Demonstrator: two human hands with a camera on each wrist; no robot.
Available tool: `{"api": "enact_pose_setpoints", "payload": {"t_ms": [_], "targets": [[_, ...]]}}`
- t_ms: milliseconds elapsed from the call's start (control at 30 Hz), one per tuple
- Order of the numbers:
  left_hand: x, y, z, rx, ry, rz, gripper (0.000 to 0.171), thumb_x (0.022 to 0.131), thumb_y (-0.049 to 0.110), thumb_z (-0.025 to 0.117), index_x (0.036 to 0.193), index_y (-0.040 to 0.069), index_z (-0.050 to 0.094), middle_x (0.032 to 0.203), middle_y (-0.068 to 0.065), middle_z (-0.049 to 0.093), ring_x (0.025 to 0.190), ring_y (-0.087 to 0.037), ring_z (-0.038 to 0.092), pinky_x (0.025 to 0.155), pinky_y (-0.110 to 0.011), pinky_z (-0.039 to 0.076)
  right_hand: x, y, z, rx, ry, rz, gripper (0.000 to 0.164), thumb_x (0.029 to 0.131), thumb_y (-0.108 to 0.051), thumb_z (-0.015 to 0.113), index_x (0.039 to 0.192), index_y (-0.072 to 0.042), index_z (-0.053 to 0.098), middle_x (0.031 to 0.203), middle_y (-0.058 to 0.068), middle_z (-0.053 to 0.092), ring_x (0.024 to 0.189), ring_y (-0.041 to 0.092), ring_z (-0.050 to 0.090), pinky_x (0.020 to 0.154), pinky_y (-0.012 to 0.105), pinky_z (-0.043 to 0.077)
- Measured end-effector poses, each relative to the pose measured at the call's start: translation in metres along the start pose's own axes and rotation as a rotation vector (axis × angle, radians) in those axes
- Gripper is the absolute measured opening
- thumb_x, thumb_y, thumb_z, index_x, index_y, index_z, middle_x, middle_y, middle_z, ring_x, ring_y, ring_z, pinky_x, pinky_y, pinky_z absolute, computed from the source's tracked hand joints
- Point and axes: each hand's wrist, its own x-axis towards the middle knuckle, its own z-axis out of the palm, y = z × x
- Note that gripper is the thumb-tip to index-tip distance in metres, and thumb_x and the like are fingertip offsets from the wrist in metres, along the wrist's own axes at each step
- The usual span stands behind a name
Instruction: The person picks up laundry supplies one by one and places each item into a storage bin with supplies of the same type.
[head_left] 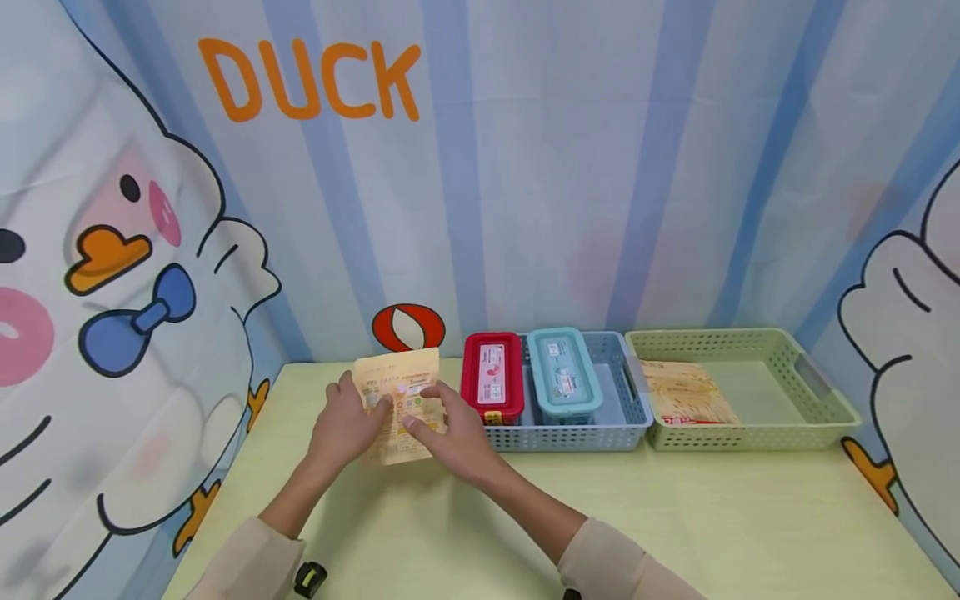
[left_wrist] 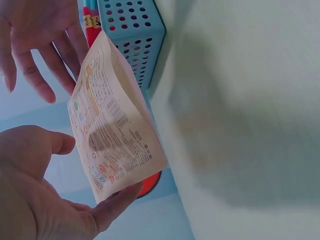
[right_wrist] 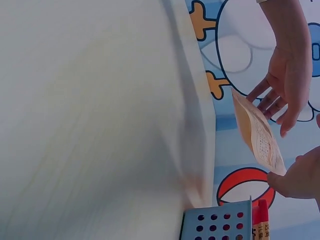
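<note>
A beige printed paper-like pouch (head_left: pixel 401 400) is held up above the table, its side with small print turned towards me. My left hand (head_left: pixel 347 421) grips it at the left edge; in the left wrist view its fingers (left_wrist: pixel 117 205) pass behind the pouch and the thumb is in front. At the other edge is my right hand (head_left: pixel 457 429), palm towards the pouch and fingers spread and relaxed. Its thumb and index finger overlap the pouch's right side in the head view. In the right wrist view, the pouch (right_wrist: pixel 260 135) is seen nearly edge-on and bulges slightly.
A blue perforated basket (head_left: pixel 622 408) stands right of my hands with a red-lidded box (head_left: pixel 492 379) and a teal-lidded box (head_left: pixel 564 373). Beside it, a green basket (head_left: pixel 780 400) holds a flat printed packet (head_left: pixel 688 393). A striped curtain with duck drawings (head_left: pixel 540 167) hangs behind the table (head_left: pixel 675 517).
</note>
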Motion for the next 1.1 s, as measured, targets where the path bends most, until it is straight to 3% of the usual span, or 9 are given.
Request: {"api": "enact_pose_setpoints", "payload": {"t_ms": [167, 333, 533, 700, 867, 1033, 1100], "targets": [[0.003, 0.015, -0.001, -0.031, 0.046, 0.046, 0.086, 0.104, 0.033, 0.062, 0.16, -0.013, 0.015, 0.14, -0.039, 0.043, 0.103, -0.043, 0.058, 0.085, -0.059, 0.054, 0.003, -0.004, -0.009, 0.025, 0.018, -0.033, 0.055, 0.098, -0.038, 0.072, 0.145, -0.013, 0.056, 0.163, 0.007, 0.045, 0.142, 0.032, 0.047, 0.11, 0.057, 0.049], [0.003, 0.026, -0.002, -0.075, 0.075, 0.09, 0.085, 0.104, 0.033, 0.063, 0.162, -0.007, 0.016, 0.139, -0.033, 0.047, 0.101, -0.038, 0.057, 0.081, -0.053, 0.054, 0.005, -0.01, -0.017, 0.027, 0.046, -0.059, 0.055, 0.098, -0.036, 0.071, 0.145, -0.011, 0.056, 0.166, 0.009, 0.042, 0.145, 0.033, 0.044, 0.112, 0.057, 0.047], [0.005, 0.031, -0.002, -0.123, 0.14, 0.165, 0.08, 0.104, 0.033, 0.062, 0.163, -0.006, 0.023, 0.152, -0.029, 0.045, 0.112, -0.038, 0.06, 0.09, -0.054, 0.054, 0.008, -0.012, -0.034, -0.007, 0.056, -0.038, 0.057, 0.099, -0.04, 0.07, 0.148, -0.015, 0.055, 0.159, 0.007, 0.049, 0.137, 0.028, 0.049, 0.098, 0.047, 0.058], [0.008, 0.039, -0.003, -0.179, 0.183, 0.191, 0.072, 0.104, 0.032, 0.063, 0.159, -0.003, 0.033, 0.141, -0.024, 0.058, 0.108, -0.036, 0.068, 0.082, -0.05, 0.057, 0.008, -0.015, -0.049, 0.026, 0.067, -0.016, 0.059, 0.1, -0.042, 0.07, 0.15, -0.016, 0.054, 0.161, 0.004, 0.047, 0.145, 0.029, 0.046, 0.105, 0.048, 0.055], [0.01, 0.048, -0.003, -0.167, 0.178, 0.191, 0.071, 0.103, 0.031, 0.063, 0.159, -0.003, 0.035, 0.135, -0.022, 0.062, 0.101, -0.032, 0.064, 0.083, -0.047, 0.055, 0.007, -0.015, -0.057, 0.12, 0.071, -0.011, 0.058, 0.102, -0.039, 0.069, 0.15, -0.012, 0.052, 0.166, 0.006, 0.041, 0.15, 0.033, 0.043, 0.107, 0.046, 0.052], [0.014, 0.054, -0.002, -0.157, 0.184, 0.205, 0.066, 0.101, 0.025, 0.064, 0.156, -0.002, 0.04, 0.123, -0.017, 0.066, 0.094, -0.03, 0.066, 0.073, -0.04, 0.054, 0.008, -0.013, -0.065, 0.127, 0.112, -0.008, 0.053, 0.103, -0.036, 0.069, 0.147, -0.011, 0.055, 0.163, 0.007, 0.044, 0.151, 0.034, 0.042, 0.113, 0.046, 0.047], [0.015, 0.056, -0.001, -0.17, 0.179, 0.21, 0.065, 0.101, 0.024, 0.065, 0.156, -0.002, 0.041, 0.128, -0.017, 0.065, 0.099, -0.03, 0.068, 0.072, -0.039, 0.055, 0.009, -0.013, -0.069, 0.122, 0.133, -0.007, 0.052, 0.103, -0.036, 0.069, 0.147, -0.011, 0.055, 0.161, 0.008, 0.047, 0.151, 0.034, 0.043, 0.115, 0.046, 0.044]]}}
